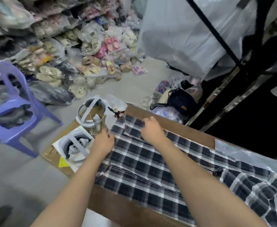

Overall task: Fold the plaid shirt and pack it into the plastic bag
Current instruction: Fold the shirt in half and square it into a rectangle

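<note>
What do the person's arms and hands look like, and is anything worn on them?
Both arms are bare as far as the frame shows: no sleeve covers the left forearm or the right forearm. The left hand and the right hand wear no gloves. I see no watch, bracelet or ring, though the picture is a little blurred for small things.

a purple plastic chair is seen on the grey floor at the left, and behind it bagged sandals are heaped high. a grey head strap is set on flattened cardboard, just beside a white box printed with a similar strap. a dark shoulder bag is laid on the floor past the brown table, near what seems to be a black rack draped in pale sheeting.
</note>
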